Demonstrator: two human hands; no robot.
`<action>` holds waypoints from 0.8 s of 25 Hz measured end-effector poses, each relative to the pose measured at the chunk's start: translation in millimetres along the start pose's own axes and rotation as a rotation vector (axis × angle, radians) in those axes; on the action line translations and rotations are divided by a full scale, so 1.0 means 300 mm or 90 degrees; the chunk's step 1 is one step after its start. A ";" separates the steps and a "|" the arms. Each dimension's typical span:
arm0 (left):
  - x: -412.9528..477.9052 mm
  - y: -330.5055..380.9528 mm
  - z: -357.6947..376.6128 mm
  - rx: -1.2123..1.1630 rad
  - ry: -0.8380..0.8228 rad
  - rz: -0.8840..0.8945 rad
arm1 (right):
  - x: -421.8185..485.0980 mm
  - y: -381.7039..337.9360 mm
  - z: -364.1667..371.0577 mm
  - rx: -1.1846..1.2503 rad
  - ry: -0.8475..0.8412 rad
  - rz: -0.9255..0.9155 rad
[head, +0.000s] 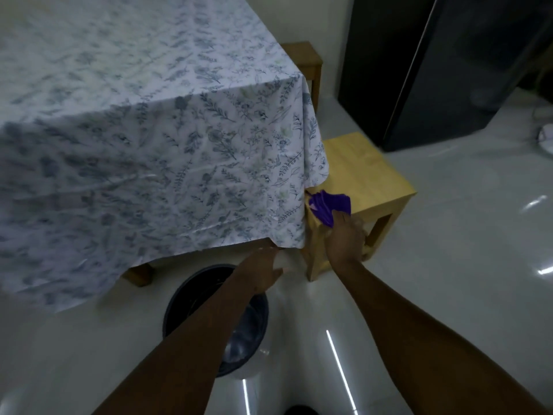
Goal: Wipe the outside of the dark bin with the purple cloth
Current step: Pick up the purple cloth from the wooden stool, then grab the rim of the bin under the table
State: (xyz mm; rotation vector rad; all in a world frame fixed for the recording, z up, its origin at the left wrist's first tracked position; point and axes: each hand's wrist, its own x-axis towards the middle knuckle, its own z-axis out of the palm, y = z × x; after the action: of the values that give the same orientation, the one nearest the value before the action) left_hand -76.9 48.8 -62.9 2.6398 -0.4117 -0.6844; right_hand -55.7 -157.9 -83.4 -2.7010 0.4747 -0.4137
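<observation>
The dark bin (179,298) stands on the pale floor just below the table's edge, seen from above, with my left forearm crossing over its opening. My left hand (263,269) hovers above the bin's far rim, fingers spread and holding nothing. The purple cloth (327,206) is bunched at the near corner of a light wooden stool (371,175). My right hand (344,235) reaches up to that corner and grips the cloth's lower edge. The cloth is well apart from the bin.
A table under a white cloth with a blue leaf print (149,130) fills the upper left, its hem hanging beside the stool. A second wooden stool (305,58) stands behind. A tall dark appliance (434,70) occupies the upper right. Glossy floor (449,265) spreads to the right.
</observation>
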 end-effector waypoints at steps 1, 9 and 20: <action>-0.048 -0.008 0.002 -0.003 -0.001 -0.013 | -0.061 -0.021 -0.007 0.035 0.000 0.005; -0.244 -0.162 0.121 0.005 -0.020 -0.087 | -0.436 -0.175 0.109 0.309 -0.072 0.115; -0.128 -0.386 0.592 -0.124 -0.144 -0.144 | -0.618 -0.081 0.431 0.404 -0.269 0.277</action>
State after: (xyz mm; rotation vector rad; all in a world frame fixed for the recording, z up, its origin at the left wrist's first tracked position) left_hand -179.2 114.3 -240.9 2.4535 -0.0996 -1.0441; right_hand -171.7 -28.0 -229.3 -1.9264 0.6499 0.1193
